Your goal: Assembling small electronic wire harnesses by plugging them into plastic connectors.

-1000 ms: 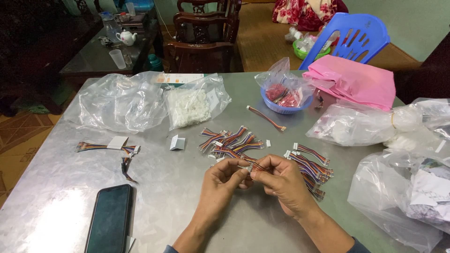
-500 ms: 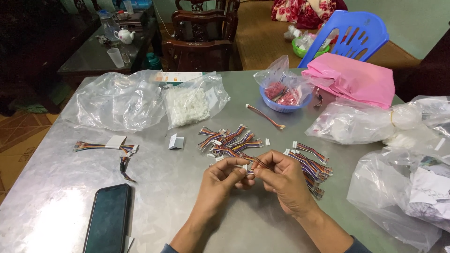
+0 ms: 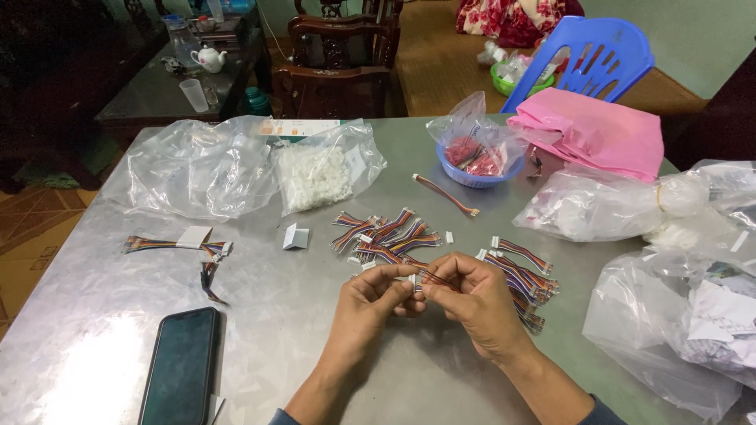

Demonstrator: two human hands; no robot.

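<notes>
Nearest: a dark phone (image 3: 181, 367) lies face up on the grey metal table (image 3: 94, 346), near-left, untouched.

Just past it, mid-table, both hands meet. Left hand (image 3: 376, 297) and right hand (image 3: 472, 303) are each pinched shut on the same short multicoloured wire lead (image 3: 421, 277), fingertips close together w/ a small white connector at the join. Can't tell exactly what the fingers do to it; too small.

Right of the hands, touching the right knuckles almost: a stack of similar leads (image 3: 524, 275), lying roughly parallel. Looks like the sorted/done lot, approx. half the visible leads. That's a judgement only.

Just beyond the hands: a looser heap of leads (image 3: 386, 234), criss-crossed, prob. the ones left to handle. A few white connector bits lie around it.

Left side, well apart: a taped bundle of leads (image 3: 177, 245) and a small dark scrap near it.

Farther: one single lead (image 3: 446, 194) alone, a clear bag of white connectors (image 3: 319, 175), an empty-looking clear bag (image 3: 197, 169) left of it, a blue bowl (image 3: 478, 175) w/ red parts in a bag, and a pink bag (image 3: 594, 138) far right. More clear bags pile at the right edge.

So: work seems mid-way, plenty of stock unopened.
</notes>
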